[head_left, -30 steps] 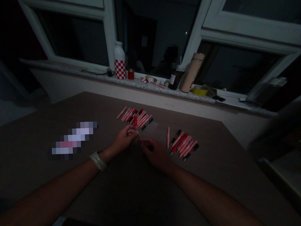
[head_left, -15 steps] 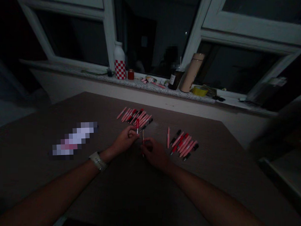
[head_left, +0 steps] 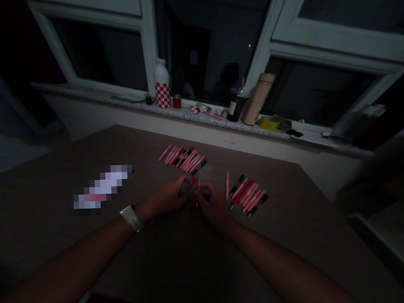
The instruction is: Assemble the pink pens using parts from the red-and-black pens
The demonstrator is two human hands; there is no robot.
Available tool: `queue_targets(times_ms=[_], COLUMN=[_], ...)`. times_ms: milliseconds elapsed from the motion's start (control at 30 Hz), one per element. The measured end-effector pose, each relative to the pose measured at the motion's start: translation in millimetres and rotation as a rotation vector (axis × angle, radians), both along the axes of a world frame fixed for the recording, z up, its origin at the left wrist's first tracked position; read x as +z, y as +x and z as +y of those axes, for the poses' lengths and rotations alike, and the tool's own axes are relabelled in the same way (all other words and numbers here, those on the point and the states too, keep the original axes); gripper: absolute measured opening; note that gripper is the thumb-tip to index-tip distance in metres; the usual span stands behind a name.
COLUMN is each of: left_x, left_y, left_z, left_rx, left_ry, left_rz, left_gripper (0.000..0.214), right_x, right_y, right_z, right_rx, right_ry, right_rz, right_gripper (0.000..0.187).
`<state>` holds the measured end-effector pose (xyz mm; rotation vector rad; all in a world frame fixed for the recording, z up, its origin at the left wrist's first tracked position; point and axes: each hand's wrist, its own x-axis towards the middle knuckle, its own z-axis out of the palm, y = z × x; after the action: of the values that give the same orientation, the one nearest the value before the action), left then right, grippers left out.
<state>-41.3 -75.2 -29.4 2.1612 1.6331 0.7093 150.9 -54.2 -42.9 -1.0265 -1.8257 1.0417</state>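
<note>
**Two Hands Closed Together Over a Thin Pen Refill (head_left: 198, 182)**

Left hand (head_left: 165, 198) and right hand (head_left: 212, 205) almost touching at the fingers, low over the worktop (head_left: 284, 237), with the refill upright between them. Its lower tip close to the surface, though too dim to tell whether touching. Left grip narrow, fingers curled around a red pen barrel (head_left: 191, 183), just beside the refill and tilted toward it. Right grip equally narrow, apparently pinched on the refill, with the exact finger contact lost in shadow.

Off to the refill's left, a pale wristwatch (head_left: 131, 218) on the left wrist, and further out, a pixelated object (head_left: 102, 187) on the worktop, impossible to make out. Just beyond the refill and slightly left, a group of pink, red and black pens (head_left: 184, 158), lying side by side on a shared slant. To its right, a second pen group (head_left: 248, 196) of the same mix, with a single pink pen (head_left: 227, 186) lying apart on the side nearer the refill.

Far beyond the refill, along a speckled stone windowsill (head_left: 134, 104): a white bottle with red checks (head_left: 162, 84), a dark bottle (head_left: 236, 108), a tan flask (head_left: 258, 98) and a roll of yellow tape (head_left: 268, 123).
</note>
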Motion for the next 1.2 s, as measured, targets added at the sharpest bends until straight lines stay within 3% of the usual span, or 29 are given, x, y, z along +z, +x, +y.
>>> queue_targets(times_ms=[133, 300, 467, 600, 933, 1100, 1200], left_x=[6.3, 5.8, 9.8, 14.3, 7.2, 13.1, 14.4], left_y=[1.5, 1.3, 4.4, 7.1, 6.5, 10.9, 8.0], left_z=[-4.6, -3.2, 1.0, 3.1, 9.0, 7.2, 10.5], left_rx=[0.021, 0.050, 0.144, 0.118, 0.059, 0.140, 0.262], left_ry=[0.007, -0.001, 0.052, 0.065, 0.011, 0.010, 0.056], left_rz=[0.112, 0.098, -0.181, -0.410, -0.582, -0.622, -0.732], left_gripper=[0.030, 0.028, 0.028, 0.030, 0.029, 0.031, 0.032], right_x=[1.5, 1.9, 1.5, 1.9, 3.7, 1.8, 0.7], right_y=[0.6, 1.4, 2.3, 3.5, 3.3, 3.4, 3.4], right_z=[-0.6, -0.6, 0.1, 0.1, 0.0, -0.1, -0.3], right_rx=[0.029, 0.059, 0.116, 0.152, 0.134, 0.150, 0.140], right_ry=[0.033, 0.069, 0.114, 0.137, 0.165, 0.166, 0.154], right_rz=[-0.065, -0.118, -0.099, -0.104, -0.128, -0.138, -0.130], right_gripper=[0.018, 0.023, 0.030, 0.035, 0.035, 0.036, 0.035])
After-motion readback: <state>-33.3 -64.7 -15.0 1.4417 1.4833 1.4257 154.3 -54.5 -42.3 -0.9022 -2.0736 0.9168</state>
